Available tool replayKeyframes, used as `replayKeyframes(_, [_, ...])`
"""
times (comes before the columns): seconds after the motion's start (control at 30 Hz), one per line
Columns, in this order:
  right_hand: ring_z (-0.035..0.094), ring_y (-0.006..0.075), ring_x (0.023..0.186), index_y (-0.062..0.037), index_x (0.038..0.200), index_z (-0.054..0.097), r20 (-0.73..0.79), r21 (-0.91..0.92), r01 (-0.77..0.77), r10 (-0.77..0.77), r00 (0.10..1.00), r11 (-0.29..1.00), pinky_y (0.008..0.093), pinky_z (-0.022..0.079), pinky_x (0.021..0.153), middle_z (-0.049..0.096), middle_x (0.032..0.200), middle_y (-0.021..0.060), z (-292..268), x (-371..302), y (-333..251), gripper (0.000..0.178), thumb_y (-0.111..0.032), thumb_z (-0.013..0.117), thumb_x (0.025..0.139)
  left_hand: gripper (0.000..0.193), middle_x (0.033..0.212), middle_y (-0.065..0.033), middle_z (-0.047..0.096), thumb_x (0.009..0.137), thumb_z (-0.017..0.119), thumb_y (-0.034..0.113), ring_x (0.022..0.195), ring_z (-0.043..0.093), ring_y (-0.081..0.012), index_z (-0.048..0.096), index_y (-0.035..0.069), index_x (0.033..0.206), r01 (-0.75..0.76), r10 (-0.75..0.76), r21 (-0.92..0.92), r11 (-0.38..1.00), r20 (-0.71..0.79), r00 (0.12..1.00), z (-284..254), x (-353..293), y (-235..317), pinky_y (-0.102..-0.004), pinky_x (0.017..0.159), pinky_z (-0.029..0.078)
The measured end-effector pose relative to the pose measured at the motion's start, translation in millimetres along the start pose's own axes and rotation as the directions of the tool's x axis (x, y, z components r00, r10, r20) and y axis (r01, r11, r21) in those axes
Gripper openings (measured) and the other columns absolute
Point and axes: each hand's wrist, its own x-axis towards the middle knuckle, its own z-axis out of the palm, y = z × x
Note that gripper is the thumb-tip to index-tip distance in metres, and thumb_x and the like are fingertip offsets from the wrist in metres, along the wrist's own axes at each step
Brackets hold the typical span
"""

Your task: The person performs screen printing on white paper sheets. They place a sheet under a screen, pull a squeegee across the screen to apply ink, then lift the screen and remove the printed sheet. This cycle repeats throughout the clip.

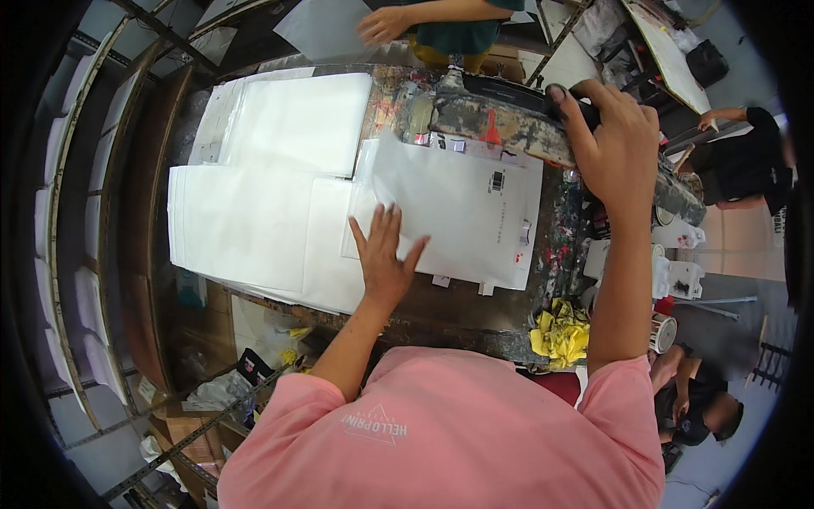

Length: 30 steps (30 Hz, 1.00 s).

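Observation:
My left hand (386, 259) is open, fingers spread, at the left edge of a flat white sheet (458, 204) with a small printed barcode. A corner of that sheet curls up near the fingertips. To its left lie stacks of blank white sheets (246, 225), with another stack (297, 119) behind. My right hand (621, 136) is closed round the right end of a paint-stained frame (509, 127), which is raised at the far side of the table and seen nearly edge-on. The fingers are partly hidden behind its dark edge.
The table (424, 314) is dark and paint-smeared. A crumpled yellow cloth (560, 333) sits at its near right corner, close to white containers (682, 278). Racks of white sheets (93, 212) stand left. Across the table, a co-worker's hand (386, 25) is beside a pale sheet (322, 34).

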Motion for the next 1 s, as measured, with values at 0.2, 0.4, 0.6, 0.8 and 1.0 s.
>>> replayKeyframes(0.2, [0.068,0.0306,0.083,-0.0051,0.093,0.079,-0.017,-0.017,0.000,0.000,1.000,1.000,0.0467,0.040,0.083,0.071,0.083,0.0106,4.9,-27.7,-6.0,0.054,-0.059,0.071,0.095,0.062,0.149,-0.0178,0.066,0.095,0.084,0.023,0.150,0.051,-0.0359,0.062,0.000,0.148,0.168,-0.188,-0.108,0.980,-0.216,0.958,-20.9,-16.5,-69.4,-0.0593,0.134,0.010])
replayKeyframes(0.4, [0.067,0.0286,0.081,-0.0050,0.086,0.079,-0.038,-0.065,-0.008,0.005,0.999,0.998,0.0456,0.039,0.083,0.072,0.082,0.0098,8.1,-47.0,-5.8,0.058,-0.062,0.071,0.094,0.055,0.168,-0.0172,0.046,0.099,0.080,0.028,0.161,0.032,-0.0420,0.066,0.008,0.148,0.511,-0.357,0.353,0.784,-0.417,0.836,-72.0,-1.2,-111.0,-0.0646,0.131,0.015])
replayKeyframes(0.6, [0.066,0.0282,0.080,-0.0048,0.087,0.080,-0.050,-0.050,0.001,-0.004,0.999,0.999,0.0458,0.039,0.085,0.071,0.082,0.0096,13.1,-54.8,-6.4,0.060,-0.064,0.070,0.093,0.057,0.171,-0.0147,0.041,0.108,0.061,0.032,0.161,0.031,-0.0382,0.051,0.013,0.161,-0.365,0.386,-0.128,0.922,0.347,0.855,92.7,-52.7,23.6,-0.0653,0.131,0.016])
replayKeyframes(0.8, [0.067,0.0277,0.084,-0.0047,0.083,0.080,-0.014,-0.029,-0.004,0.003,1.000,1.000,0.0462,0.040,0.088,0.072,0.083,0.0112,9.7,-44.4,-1.9,0.063,-0.067,0.071,0.091,0.065,0.176,-0.0165,0.031,0.111,0.047,0.048,0.166,0.021,-0.0375,0.044,0.011,0.165,-0.274,0.244,-0.012,0.962,0.490,0.837,144.2,-71.6,9.5,-0.0670,0.131,0.003])
replayKeyframes(1.0, [0.068,0.0270,0.087,-0.0051,0.083,0.080,-0.051,-0.009,-0.017,0.017,0.999,1.000,0.0457,0.041,0.088,0.071,0.081,0.0105,10.4,-39.9,-3.4,0.064,-0.068,0.071,0.090,0.067,0.175,-0.0150,0.034,0.110,0.049,0.048,0.166,0.022,-0.0365,0.043,0.011,0.166,-0.272,0.218,0.030,0.962,0.517,0.828,137.5,-69.9,13.6,-0.0707,0.130,0.003])
